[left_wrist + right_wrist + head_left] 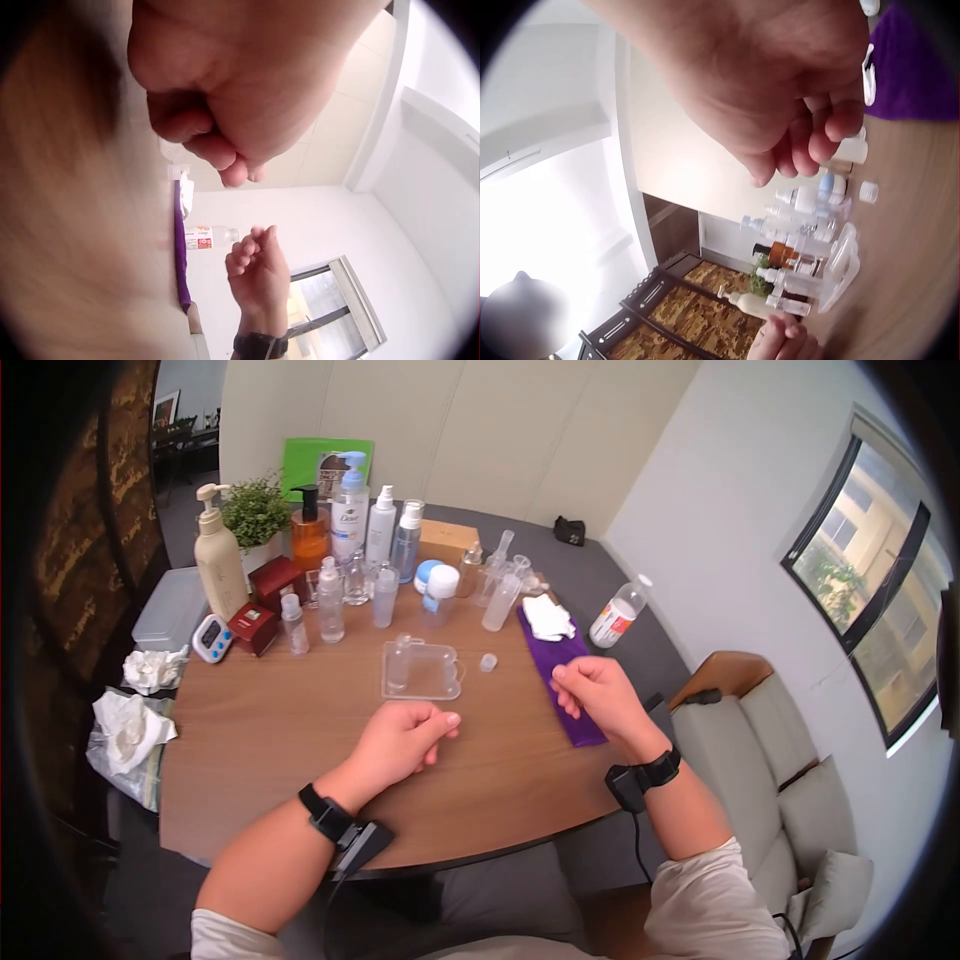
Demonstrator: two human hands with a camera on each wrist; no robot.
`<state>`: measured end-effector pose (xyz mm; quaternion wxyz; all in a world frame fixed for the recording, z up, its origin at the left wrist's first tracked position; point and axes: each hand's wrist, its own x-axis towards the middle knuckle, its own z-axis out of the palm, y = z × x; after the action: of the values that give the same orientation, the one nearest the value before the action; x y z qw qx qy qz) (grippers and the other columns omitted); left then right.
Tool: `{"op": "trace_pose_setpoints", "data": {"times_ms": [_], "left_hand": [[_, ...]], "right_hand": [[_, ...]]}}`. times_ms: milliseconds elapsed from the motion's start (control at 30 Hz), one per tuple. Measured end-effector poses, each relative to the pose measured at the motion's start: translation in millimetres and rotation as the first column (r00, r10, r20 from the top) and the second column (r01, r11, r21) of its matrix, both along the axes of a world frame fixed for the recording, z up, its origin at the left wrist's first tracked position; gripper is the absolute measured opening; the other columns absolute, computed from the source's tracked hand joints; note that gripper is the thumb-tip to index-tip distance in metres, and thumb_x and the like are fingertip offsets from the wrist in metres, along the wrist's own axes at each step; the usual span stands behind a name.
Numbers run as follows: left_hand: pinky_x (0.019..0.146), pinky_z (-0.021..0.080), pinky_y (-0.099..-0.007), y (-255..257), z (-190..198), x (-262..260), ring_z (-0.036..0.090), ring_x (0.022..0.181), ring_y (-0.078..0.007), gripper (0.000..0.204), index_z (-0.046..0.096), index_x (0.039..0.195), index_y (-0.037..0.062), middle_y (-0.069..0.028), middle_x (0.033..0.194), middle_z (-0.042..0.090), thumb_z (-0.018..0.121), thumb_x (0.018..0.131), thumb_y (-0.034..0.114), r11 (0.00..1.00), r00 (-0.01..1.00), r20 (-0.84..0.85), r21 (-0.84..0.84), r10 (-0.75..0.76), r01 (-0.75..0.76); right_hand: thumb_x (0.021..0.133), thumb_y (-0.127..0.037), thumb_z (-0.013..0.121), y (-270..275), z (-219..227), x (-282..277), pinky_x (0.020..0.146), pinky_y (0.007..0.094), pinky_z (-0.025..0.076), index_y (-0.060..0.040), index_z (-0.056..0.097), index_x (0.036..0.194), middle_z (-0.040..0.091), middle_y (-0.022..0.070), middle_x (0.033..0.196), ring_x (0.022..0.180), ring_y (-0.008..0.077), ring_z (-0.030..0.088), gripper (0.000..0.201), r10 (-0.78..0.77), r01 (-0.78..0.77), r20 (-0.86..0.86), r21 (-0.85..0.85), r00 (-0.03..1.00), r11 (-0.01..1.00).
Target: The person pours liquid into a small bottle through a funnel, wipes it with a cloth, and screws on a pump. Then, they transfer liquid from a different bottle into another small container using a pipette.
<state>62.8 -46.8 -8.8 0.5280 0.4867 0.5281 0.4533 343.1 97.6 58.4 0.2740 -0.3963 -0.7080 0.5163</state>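
Observation:
My left hand [405,740] is held over the front of the table, its fingers loosely curled and nothing in them. Just beyond it lies a clear plastic case [440,678] with a small clear bottle [400,663] in it. To the right of the case stands a small translucent cap [488,662]. My right hand [600,695] hovers by a purple cloth [570,705], fingers loosely bent and holding nothing. White crumpled tissue [547,618] rests on the cloth's far end. In the left wrist view the curled fingers [214,150] fill the top.
Several pump and spray bottles [350,510] stand along the back, beside a potted plant [257,510]. A labelled drink bottle [620,612] is at the right. Two dark red boxes [253,628] and a small timer [211,638] sit at the left, near used tissues [130,732] in a bag.

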Motion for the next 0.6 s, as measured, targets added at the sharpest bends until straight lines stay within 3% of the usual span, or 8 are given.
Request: {"op": "trace_pose_setpoints", "data": {"times_ms": [33, 100, 133, 200, 233, 367, 500, 600], "left_hand": [[0.053, 0.045, -0.0231, -0.3, -3.5, 2.0, 0.054, 0.055, -0.0066, 0.025, 0.074, 0.101, 0.0013, 0.0007, 0.069, 0.064, 0.062, 0.109, 0.022, 1.000, 1.000, -0.025, -0.019, 0.008, -0.008], [0.053, 0.040, -0.0198, 0.5, -8.8, 4.7, 0.052, 0.061, -0.0027, 0.024, 0.073, 0.105, 0.0029, 0.0020, 0.076, 0.065, 0.061, 0.110, 0.023, 0.900, 0.968, -0.064, 0.386, 0.244, -0.202], [0.053, 0.040, -0.0198, -1.4, -5.9, 3.4, 0.052, 0.061, -0.0027, 0.024, 0.073, 0.105, 0.0029, 0.0020, 0.076, 0.065, 0.061, 0.110, 0.023, 0.904, 0.964, -0.095, 0.380, 0.247, -0.195], [0.055, 0.038, -0.0219, -2.2, 0.2, -0.3, 0.050, 0.062, -0.0025, 0.022, 0.074, 0.105, 0.0024, 0.0037, 0.073, 0.061, 0.060, 0.110, 0.019, 0.790, 0.883, 0.144, 0.398, 0.447, -0.466], [0.057, 0.034, -0.0218, 1.0, -9.1, -9.1, 0.044, 0.065, -0.0017, 0.025, 0.072, 0.102, 0.0033, 0.0074, 0.072, 0.053, 0.058, 0.111, 0.021, 0.730, 0.874, 0.209, 0.483, 0.439, -0.483], [0.063, 0.030, -0.0214, 8.7, -15.9, -35.1, 0.038, 0.070, -0.0036, 0.027, 0.068, 0.102, 0.0059, 0.0086, 0.076, 0.046, 0.057, 0.112, 0.029, 0.653, 0.781, 0.245, 0.438, 0.574, -0.617], [0.072, 0.036, -0.0215, 26.9, -27.5, -49.8, 0.044, 0.081, -0.0043, 0.021, 0.067, 0.108, 0.0068, 0.0066, 0.088, 0.053, 0.059, 0.111, 0.027, 0.629, 0.739, 0.228, 0.403, 0.634, -0.665], [0.086, 0.041, -0.0236, 37.5, -25.1, -47.7, 0.048, 0.096, -0.0074, 0.020, 0.066, 0.117, 0.0071, 0.0032, 0.105, 0.059, 0.067, 0.106, 0.023, 0.623, 0.751, 0.201, 0.449, 0.629, -0.641]], "right_hand": [[0.105, -0.017, 0.068, -7.8, 1.9, -14.5, 0.057, 0.0226, 0.050, 0.0028, 0.074, 0.102, 0.069, 0.0028, 0.079, 0.065, 0.0079, 0.062, 0.021, 0.037, -0.034, -0.064, 0.059, 0.997, 0.998], [0.105, -0.016, 0.068, -11.7, 3.7, -40.7, 0.058, 0.0230, 0.051, 0.0038, 0.074, 0.108, 0.070, 0.0035, 0.081, 0.067, 0.0087, 0.063, 0.021, 0.051, -0.040, -0.170, 0.067, 0.984, 0.997], [0.104, -0.018, 0.069, -9.7, 4.6, -54.2, 0.059, 0.0229, 0.051, 0.0034, 0.073, 0.104, 0.069, 0.0032, 0.080, 0.067, 0.0084, 0.063, 0.022, 0.041, -0.026, -0.213, 0.075, 0.976, 0.997], [0.104, -0.019, 0.070, 0.8, 1.6, -78.5, 0.058, 0.0230, 0.050, 0.0024, 0.072, 0.100, 0.069, 0.0027, 0.078, 0.067, 0.0081, 0.062, 0.022, 0.038, -0.015, -0.270, 0.086, 0.962, 0.996], [0.103, -0.021, 0.072, 5.3, -1.2, -88.2, 0.058, 0.0232, 0.050, 0.0015, 0.071, 0.096, 0.068, 0.0023, 0.077, 0.067, 0.0077, 0.062, 0.023, 0.032, -0.001, -0.295, 0.105, 0.955, 0.995], [0.101, -0.022, 0.073, 17.6, -20.7, -117.7, 0.058, 0.0243, 0.048, -0.0005, 0.071, 0.090, 0.067, 0.0012, 0.076, 0.066, 0.0073, 0.061, 0.024, -0.019, 0.069, -0.447, 0.096, 0.894, 0.993], [0.099, -0.018, 0.074, 43.9, -57.8, -107.7, 0.064, 0.0275, 0.053, 0.0003, 0.075, 0.100, 0.069, 0.0031, 0.080, 0.071, 0.0111, 0.065, 0.018, -0.121, 0.258, -0.390, 0.322, 0.913, 0.911], [0.096, -0.016, 0.075, 49.9, -64.7, -98.3, 0.071, 0.0306, 0.056, 0.0007, 0.075, 0.105, 0.072, 0.0081, 0.092, 0.078, 0.0162, 0.068, 0.019, -0.098, 0.190, -0.203, 0.507, 0.974, 0.840]]}}
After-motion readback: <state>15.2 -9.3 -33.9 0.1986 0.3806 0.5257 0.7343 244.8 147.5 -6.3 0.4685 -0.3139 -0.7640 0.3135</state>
